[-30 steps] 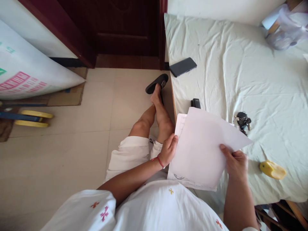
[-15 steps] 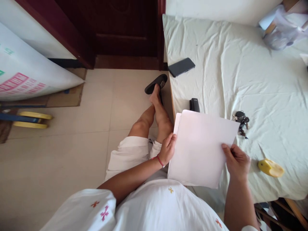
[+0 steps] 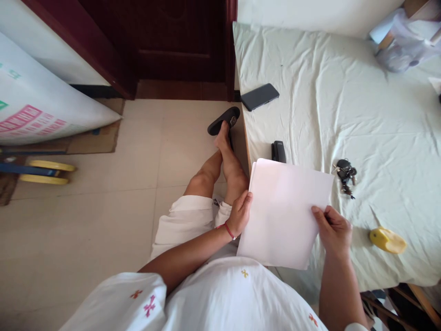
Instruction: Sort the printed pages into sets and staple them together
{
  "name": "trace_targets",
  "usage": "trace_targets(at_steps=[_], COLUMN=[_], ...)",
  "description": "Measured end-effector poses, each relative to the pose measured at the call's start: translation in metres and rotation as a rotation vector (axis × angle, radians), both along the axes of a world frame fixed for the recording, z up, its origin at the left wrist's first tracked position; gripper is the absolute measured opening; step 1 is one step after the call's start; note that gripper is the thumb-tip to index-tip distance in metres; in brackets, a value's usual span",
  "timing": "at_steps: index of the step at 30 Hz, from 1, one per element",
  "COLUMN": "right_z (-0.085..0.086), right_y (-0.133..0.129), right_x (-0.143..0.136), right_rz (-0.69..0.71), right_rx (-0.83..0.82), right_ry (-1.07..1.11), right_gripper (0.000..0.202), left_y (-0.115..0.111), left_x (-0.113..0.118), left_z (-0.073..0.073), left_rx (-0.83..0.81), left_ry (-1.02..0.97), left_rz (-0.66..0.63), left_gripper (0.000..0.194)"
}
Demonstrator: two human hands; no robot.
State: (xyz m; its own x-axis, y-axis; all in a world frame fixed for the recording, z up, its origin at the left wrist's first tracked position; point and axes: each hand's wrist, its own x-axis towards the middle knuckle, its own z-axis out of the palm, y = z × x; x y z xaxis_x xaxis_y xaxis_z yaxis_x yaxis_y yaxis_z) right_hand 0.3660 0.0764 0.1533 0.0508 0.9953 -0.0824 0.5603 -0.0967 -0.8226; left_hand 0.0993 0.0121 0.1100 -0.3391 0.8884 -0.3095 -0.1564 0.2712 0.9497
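White sheets of paper (image 3: 284, 214) lie one over another between my two hands, above the near left edge of the cloth-covered table. The sheets nearly line up, with a thin strip of a lower one showing along the left side. My left hand (image 3: 240, 214), with a red string on the wrist, grips their left edge. On the right edge my right hand (image 3: 333, 227) pinches the paper, thumb on top. A black stapler (image 3: 278, 151) stands just beyond the far edge of the paper.
On the pale green cloth (image 3: 379, 119) are a black phone (image 3: 260, 96), a bunch of keys (image 3: 346, 174), a yellow object (image 3: 387, 240) and a plastic bag (image 3: 399, 53). A large white sack (image 3: 51, 105) lies at the left, above a blue and yellow object (image 3: 48, 172).
My right hand has moved a little left with the top sheet, which now covers more of the sheet beneath. My left hand has stayed in place.
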Motion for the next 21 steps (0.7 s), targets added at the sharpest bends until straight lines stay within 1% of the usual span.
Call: trace_targets(at_steps=[7, 11, 15, 19, 20, 21], right_z=[0.0, 0.001, -0.001, -0.003, -0.002, 0.001], right_y=[0.002, 0.001, -0.001, 0.001, 0.002, 0.004], right_x=[0.004, 0.0, -0.003, -0.004, -0.005, -0.006], right_rz=[0.027, 0.027, 0.028, 0.027, 0.014, -0.007], right_rx=[-0.001, 0.005, -0.009, -0.027, 0.015, 0.092], right_ry=[0.045, 0.059, 0.062, -0.055, -0.113, -0.183], right_gripper=[0.05, 0.046, 0.045, 0.042, 0.039, 0.037], left_y=[0.0, 0.0, 0.0, 0.001, 0.001, 0.001], left_x=[-0.002, -0.002, 0.0, 0.0, 0.0, 0.0], left_z=[0.0, 0.001, 0.0, -0.004, -0.004, -0.004], left_rx=[0.03, 0.012, 0.062, 0.079, 0.082, 0.088], left_ry=[-0.047, -0.048, -0.028, 0.115, 0.152, 0.183], left_rz=[-0.047, -0.021, -0.029, -0.013, -0.018, -0.028], left_gripper=[0.067, 0.067, 0.061, 0.06, 0.06, 0.06])
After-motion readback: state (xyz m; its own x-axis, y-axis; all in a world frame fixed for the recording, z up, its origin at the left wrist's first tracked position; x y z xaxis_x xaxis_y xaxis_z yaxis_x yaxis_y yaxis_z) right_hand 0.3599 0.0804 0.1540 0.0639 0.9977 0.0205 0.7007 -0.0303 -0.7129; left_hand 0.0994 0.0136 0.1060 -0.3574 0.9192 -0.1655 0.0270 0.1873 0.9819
